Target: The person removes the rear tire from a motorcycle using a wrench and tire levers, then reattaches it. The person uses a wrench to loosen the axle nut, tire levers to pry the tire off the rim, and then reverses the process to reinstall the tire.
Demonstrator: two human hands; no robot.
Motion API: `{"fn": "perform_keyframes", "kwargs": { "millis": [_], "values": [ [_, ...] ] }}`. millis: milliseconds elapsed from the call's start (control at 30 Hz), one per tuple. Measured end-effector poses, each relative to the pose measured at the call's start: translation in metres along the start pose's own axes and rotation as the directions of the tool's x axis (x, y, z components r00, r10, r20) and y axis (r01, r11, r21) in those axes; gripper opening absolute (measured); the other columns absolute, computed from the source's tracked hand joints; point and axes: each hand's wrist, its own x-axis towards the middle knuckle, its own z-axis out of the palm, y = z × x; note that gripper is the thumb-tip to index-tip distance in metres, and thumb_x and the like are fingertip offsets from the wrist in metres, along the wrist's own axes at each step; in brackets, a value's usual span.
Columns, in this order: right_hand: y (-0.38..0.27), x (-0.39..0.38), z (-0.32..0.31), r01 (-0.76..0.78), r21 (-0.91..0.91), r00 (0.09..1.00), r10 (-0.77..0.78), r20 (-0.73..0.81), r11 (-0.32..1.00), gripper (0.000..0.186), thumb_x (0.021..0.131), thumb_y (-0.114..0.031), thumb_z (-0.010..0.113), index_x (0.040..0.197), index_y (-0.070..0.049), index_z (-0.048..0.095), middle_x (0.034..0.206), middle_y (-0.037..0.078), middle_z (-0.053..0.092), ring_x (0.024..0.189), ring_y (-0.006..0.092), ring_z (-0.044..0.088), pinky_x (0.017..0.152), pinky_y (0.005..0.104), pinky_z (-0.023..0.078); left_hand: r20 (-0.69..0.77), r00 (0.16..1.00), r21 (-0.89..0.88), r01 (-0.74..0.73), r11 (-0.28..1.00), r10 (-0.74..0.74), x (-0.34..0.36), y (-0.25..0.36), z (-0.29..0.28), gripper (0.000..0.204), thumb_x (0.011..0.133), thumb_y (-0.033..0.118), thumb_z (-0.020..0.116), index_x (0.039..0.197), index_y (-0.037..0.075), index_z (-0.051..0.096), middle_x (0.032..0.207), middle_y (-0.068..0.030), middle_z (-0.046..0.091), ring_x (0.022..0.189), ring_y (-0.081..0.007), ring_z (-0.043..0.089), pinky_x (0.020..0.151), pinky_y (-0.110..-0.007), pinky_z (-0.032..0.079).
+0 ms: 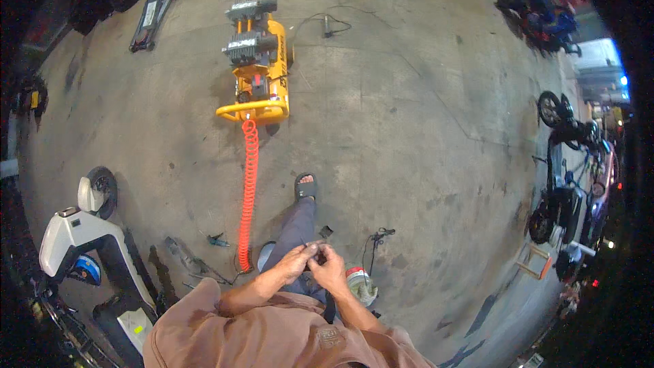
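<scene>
My left hand (296, 263) and my right hand (330, 270) meet in front of my body, above my outstretched leg. Both have their fingers closed and drawn together. Between the fingertips is a small dark thing (319, 257), too small and too covered to name. A black piece (326, 232) lies just beyond the hands. To the right of my right hand stands a whitish bucket (364, 287) with a red-and-white rim, partly behind my forearm.
A coiled orange air hose (249, 191) runs from a yellow air compressor (262, 71) toward me. A white scooter (88, 235) stands at left. Hand tools (218, 240) lie nearby. A floor jack (151, 17) sits far left; motorbikes (565, 170) line the right side.
</scene>
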Motion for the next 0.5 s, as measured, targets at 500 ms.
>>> {"fn": "perform_keyframes", "kwargs": {
  "millis": [500],
  "values": [
    [-0.159, 0.195, -0.079, 0.494, -0.277, 0.62, -0.111, 0.776, 0.824, 0.028, 0.084, -0.018, 0.067, 0.107, -0.002, 0.062, 0.088, 0.016, 0.068, 0.081, 0.0243, 0.067, 0.074, 0.0348, 0.051, -0.821, 0.419, 0.046, -0.628, 0.777, 0.388, -0.021, 0.062, 0.049, 0.056, 0.098, 0.047, 0.046, 0.136, 0.007, 0.051, 0.113, -0.0063, 0.063, 0.099, -0.0181, 0.055, 0.091, -0.033, 0.043]
  ]
}}
